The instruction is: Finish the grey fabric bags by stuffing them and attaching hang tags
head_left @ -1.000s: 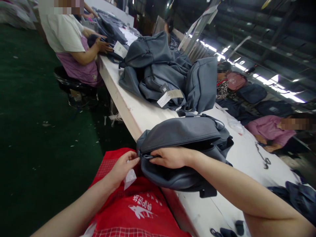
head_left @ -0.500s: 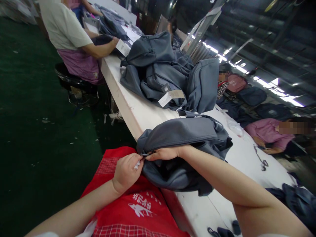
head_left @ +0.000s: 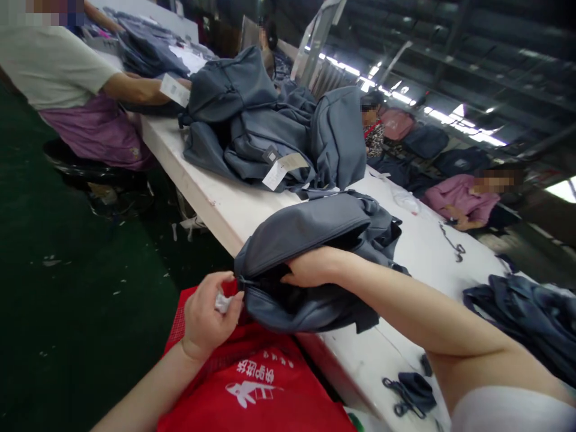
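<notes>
A grey backpack (head_left: 310, 234) lies on its side at the near edge of the long white table (head_left: 225, 207), its zip opening facing me. My right hand (head_left: 310, 269) is at the opening, its fingers inside the bag and out of sight. My left hand (head_left: 207, 312) is closed on a small crumpled white packet (head_left: 222, 302) just left of the bag's zip end, above my red apron (head_left: 252, 384).
A pile of grey backpacks (head_left: 270, 126) with paper tags lies further along the table. A seated person (head_left: 76, 90) works at the far left, and other people (head_left: 459, 195) sit across. Dark fabric (head_left: 526, 312) lies at the right; small black straps (head_left: 411, 390) rest near the table edge.
My left hand has drawn back from the zip end, now bunching the white packet in its fingers. My right hand has pushed deeper into the bag's opening. The view shifted right.
</notes>
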